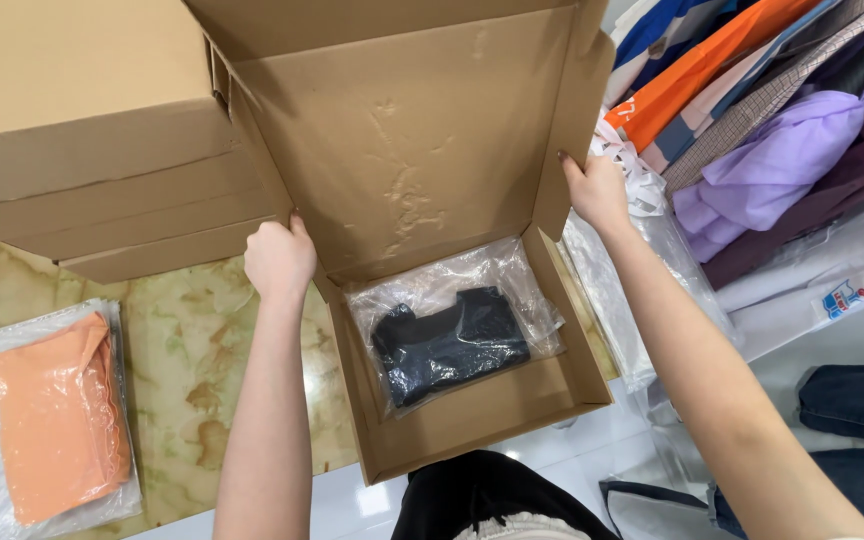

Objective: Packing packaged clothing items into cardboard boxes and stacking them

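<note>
Your left hand (279, 258) and right hand (597, 190) each grip a side flap of the open brown cardboard mailer box (472, 415), a clear-bagged dark folded garment (450, 345) lying between them, a bagged orange garment (57, 415) further left.

mailer box (422, 150): matt brown corrugated cardboard, scuffed lid | garment bag (452, 335): glossy crinkled clear plastic, dark knit cloth | tabletop (192, 360): polished marble-look

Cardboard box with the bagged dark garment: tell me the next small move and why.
Probably fold the lid down over the cardboard box. The left hand and right hand each grip a side flap of the raised lid, and the bagged dark garment already lies flat inside, below the rim.
</note>
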